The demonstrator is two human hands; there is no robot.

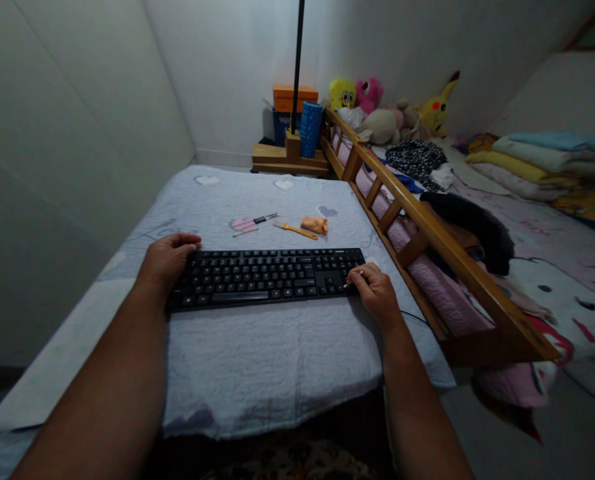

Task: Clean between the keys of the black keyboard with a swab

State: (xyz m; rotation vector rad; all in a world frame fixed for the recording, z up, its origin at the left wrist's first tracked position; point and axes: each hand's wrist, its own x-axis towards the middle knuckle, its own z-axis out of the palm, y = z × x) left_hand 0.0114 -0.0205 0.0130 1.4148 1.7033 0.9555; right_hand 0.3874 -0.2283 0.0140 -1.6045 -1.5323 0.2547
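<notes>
A black keyboard point(257, 275) lies across the cloth-covered table in front of me. My left hand point(167, 257) grips its left end, fingers bent around the upper corner and thumb against the edge. Over the keyboard's right end, my right hand point(374, 288) pinches a thin cotton swab point(348, 285), its white tip down among the keys near the lower right. Behind the keyboard are a yellow brush point(297, 231), a small orange pouch point(314, 225), a dark-handled thin tool point(266, 219) and a white-tipped swab point(245, 233).
A pale blue quilted cloth point(237, 353) covers the table. Along its right side runs a wooden bed rail point(417, 213), with folded bedding point(542, 160) and plush toys beyond. A blue foam roller point(310, 130) and orange box point(295, 98) stand at the back. A cable point(416, 316) trails right.
</notes>
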